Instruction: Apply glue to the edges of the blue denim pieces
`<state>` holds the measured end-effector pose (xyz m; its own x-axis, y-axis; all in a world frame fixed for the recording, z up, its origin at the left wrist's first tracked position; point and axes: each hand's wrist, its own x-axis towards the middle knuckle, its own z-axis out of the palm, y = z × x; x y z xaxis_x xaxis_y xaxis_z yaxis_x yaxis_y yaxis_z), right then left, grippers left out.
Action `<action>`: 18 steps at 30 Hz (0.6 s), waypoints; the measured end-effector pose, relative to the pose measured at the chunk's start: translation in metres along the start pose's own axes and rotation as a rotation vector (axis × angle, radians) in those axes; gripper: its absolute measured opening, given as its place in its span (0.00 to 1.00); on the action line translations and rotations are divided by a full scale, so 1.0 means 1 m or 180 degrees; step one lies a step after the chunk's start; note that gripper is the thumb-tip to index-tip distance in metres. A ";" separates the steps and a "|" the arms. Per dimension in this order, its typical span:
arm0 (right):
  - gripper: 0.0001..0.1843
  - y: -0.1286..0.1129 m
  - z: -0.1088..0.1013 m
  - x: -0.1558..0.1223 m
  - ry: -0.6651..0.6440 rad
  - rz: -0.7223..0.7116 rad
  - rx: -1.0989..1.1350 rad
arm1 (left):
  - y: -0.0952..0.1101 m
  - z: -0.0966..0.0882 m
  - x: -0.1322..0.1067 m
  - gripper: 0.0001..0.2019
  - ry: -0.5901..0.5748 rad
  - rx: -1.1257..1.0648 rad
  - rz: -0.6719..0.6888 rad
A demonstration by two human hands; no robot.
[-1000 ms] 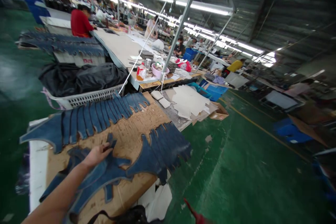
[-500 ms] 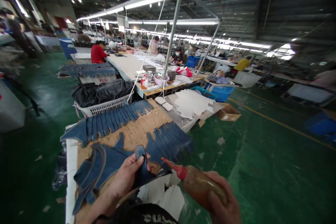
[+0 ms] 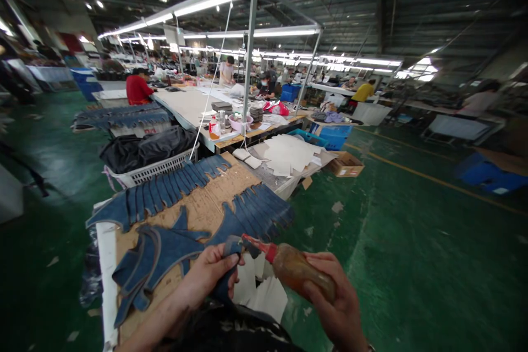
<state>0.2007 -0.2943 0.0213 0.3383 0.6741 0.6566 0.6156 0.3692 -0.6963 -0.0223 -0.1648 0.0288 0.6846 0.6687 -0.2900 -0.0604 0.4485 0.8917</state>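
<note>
My left hand [image 3: 210, 272] is closed on a blue leather piece [image 3: 226, 280], thumb on top, with the piece's upper end bent over the fingers. In my right hand [image 3: 336, 297] lies a glue bottle [image 3: 303, 272] with a red cap and narrow nozzle, half full of brownish liquid. The nozzle tip touches or nearly touches the edge of the blue piece; I cannot tell which. More blue leather pieces [image 3: 169, 250] lie on the brown board [image 3: 206, 198] beyond my left hand, and an overlapping row [image 3: 259, 212] fans out at its right side.
Another row of blue pieces [image 3: 160, 192] lines the board's far side. Behind it stands a white basket [image 3: 157, 168] with black material. Pale sheets [image 3: 289, 151] cover a neighbouring table, and a cardboard box [image 3: 346, 164] sits on the green floor. A metal post [image 3: 249, 60] rises beyond.
The bottle has moved left, bringing its nozzle to the blue piece. My left hand has shifted right and lower with the piece. The whole view has turned slightly.
</note>
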 end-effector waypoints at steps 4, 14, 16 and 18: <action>0.10 -0.004 -0.005 -0.002 -0.0100 -0.0111 0.0023 | 0.000 0.005 0.000 0.22 -0.0025 0.0099 -0.0027; 0.09 -0.006 0.000 -0.005 -0.0040 -0.0043 0.0019 | 0.000 0.009 -0.001 0.21 -0.0116 0.0325 0.0019; 0.10 -0.007 0.002 -0.005 -0.0122 -0.0073 0.0007 | 0.002 0.010 -0.002 0.22 -0.0139 0.0432 0.0009; 0.09 -0.005 0.004 -0.003 0.0008 0.0027 -0.0076 | 0.004 0.011 -0.003 0.22 -0.0151 0.0574 0.0004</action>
<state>0.1934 -0.2959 0.0213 0.3454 0.6757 0.6513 0.6295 0.3479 -0.6948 -0.0164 -0.1718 0.0368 0.7184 0.6385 -0.2759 0.0670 0.3313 0.9412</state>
